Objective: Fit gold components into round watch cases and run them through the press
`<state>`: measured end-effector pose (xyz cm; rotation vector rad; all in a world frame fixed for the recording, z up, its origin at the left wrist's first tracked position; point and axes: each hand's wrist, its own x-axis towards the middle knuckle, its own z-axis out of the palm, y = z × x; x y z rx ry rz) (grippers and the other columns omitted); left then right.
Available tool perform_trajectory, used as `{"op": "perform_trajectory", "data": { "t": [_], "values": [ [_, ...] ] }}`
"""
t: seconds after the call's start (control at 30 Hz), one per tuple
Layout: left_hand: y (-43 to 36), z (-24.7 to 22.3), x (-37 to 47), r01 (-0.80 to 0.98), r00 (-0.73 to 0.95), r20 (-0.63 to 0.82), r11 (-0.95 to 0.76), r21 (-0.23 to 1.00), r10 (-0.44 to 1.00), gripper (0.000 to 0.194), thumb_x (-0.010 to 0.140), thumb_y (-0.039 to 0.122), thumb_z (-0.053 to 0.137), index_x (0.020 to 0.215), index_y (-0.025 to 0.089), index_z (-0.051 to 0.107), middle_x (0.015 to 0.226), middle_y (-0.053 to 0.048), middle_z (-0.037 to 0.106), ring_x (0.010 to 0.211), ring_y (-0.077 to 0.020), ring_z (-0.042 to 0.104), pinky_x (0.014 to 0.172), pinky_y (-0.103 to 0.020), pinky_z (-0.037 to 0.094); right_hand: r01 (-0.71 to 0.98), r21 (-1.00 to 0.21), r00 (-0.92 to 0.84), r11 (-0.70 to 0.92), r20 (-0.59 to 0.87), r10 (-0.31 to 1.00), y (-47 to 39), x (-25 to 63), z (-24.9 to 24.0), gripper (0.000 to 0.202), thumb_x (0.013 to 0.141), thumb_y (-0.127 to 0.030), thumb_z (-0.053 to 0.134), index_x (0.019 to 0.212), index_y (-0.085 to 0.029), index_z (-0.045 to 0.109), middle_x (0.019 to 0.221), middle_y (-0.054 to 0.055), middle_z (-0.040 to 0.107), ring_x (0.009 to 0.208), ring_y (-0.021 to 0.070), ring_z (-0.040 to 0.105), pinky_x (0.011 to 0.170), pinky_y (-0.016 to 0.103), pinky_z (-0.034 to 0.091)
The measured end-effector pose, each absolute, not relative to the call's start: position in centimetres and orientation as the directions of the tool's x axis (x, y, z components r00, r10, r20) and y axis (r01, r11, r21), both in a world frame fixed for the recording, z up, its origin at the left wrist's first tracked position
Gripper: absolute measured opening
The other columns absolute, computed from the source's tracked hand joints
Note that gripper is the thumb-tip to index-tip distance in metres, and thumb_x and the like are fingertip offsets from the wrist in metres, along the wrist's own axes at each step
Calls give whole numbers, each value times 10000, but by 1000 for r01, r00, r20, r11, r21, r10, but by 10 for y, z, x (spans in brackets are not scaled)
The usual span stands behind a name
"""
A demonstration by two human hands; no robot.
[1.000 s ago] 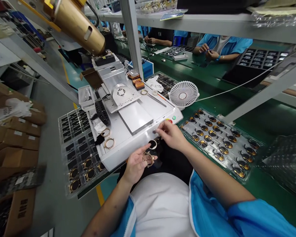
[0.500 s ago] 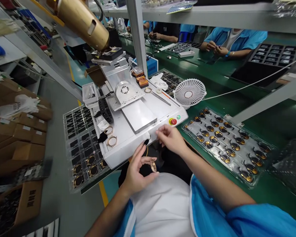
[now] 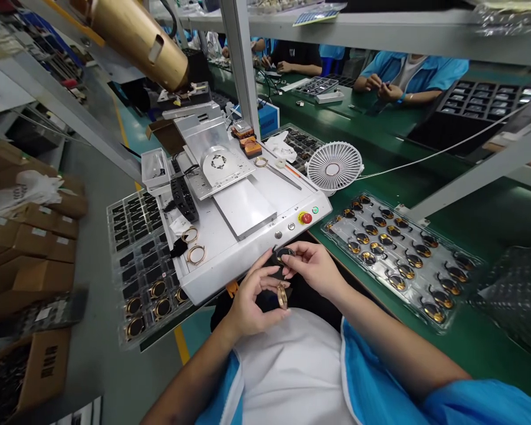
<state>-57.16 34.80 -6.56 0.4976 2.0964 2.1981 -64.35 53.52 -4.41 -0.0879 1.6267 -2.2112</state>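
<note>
My left hand (image 3: 256, 298) holds a gold ring (image 3: 282, 296) between thumb and fingers, below the front edge of the white machine (image 3: 230, 260). Its upper fingertips touch the edge of a round black disc (image 3: 284, 255). My right hand (image 3: 314, 267) pinches this disc from the right, thumb and fingers closed on it. Two more gold rings, one nearer (image 3: 196, 254) and one behind it (image 3: 190, 235), lie on the machine's left front corner. A flat metal plate (image 3: 245, 206) sits on the machine behind my hands.
On the right, a clear tray (image 3: 383, 236) holds several round parts. A white fan (image 3: 335, 167) stands behind it. More trays (image 3: 153, 277) lie at the left. Overhead hangs a gold cylinder (image 3: 137, 41). Across the green table sits a person in blue (image 3: 442, 77).
My right hand has moved down beside my left and now grips the round black disc, which shows its flat face. The gold ring stays in my left hand. The view has shifted slightly.
</note>
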Motion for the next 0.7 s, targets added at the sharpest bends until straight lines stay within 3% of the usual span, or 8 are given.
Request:
{"op": "perform_trajectory", "data": {
  "t": [0.1, 0.27, 0.37, 0.5, 0.6, 0.7],
  "values": [
    [346, -66, -572, 219, -933, 198, 39, 975, 300, 778, 694, 92, 868, 1415, 230, 610, 1711, -236, 253, 1055, -323, 774, 874, -424, 652, 273, -938, -927, -214, -197, -320, 533, -644, -46, 393, 685, -481, 925, 838, -167, 744, 666, 8, 723, 565, 161, 709, 554, 273, 632],
    [340, -66, -573, 301, -921, 179, 342, 890, 345, 688, 757, 103, 793, 1414, 241, 647, 1602, -173, 485, 1269, -377, 678, 1088, -495, 538, 331, -923, -894, -197, -240, -378, 536, -647, -48, 418, 594, -418, 983, 813, -148, 751, 694, 17, 745, 620, 174, 743, 601, 274, 652],
    [336, -66, -575, 307, -919, 167, 382, 872, 356, 698, 760, 97, 783, 1423, 258, 640, 1570, -157, 528, 1267, -376, 680, 1105, -509, 519, 354, -907, -886, -226, -248, -392, 537, -647, -49, 440, 597, -441, 983, 811, -139, 746, 696, 27, 751, 632, 177, 750, 600, 274, 651],
    [335, -68, -577, 299, -911, 213, 210, 931, 353, 785, 746, 100, 823, 1473, 264, 576, 1548, -186, 554, 1195, -332, 727, 1088, -473, 542, 399, -880, -879, -257, -288, -379, 535, -646, -51, 458, 627, -485, 965, 775, -142, 699, 613, 18, 715, 544, 135, 692, 546, 234, 608],
    [337, -74, -579, 217, -950, 234, -104, 971, 206, 709, 778, 131, 840, 1429, 249, 586, 1401, -184, 674, 1155, -301, 746, 1025, -445, 584, 442, -853, -864, -278, -323, -385, 535, -645, -47, 457, 589, -460, 981, 712, -152, 668, 595, -17, 678, 511, 89, 613, 488, 188, 544],
    [339, -82, -583, 172, -977, 204, -333, 927, 64, 585, 765, 214, 891, 1305, 221, 666, 1210, -143, 774, 1107, -265, 761, 964, -380, 615, 509, -817, -824, -272, -371, -428, 532, -640, -42, 450, 544, -421, 998, 668, -146, 664, 659, -18, 682, 581, 83, 616, 538, 192, 547]
  ]
}}
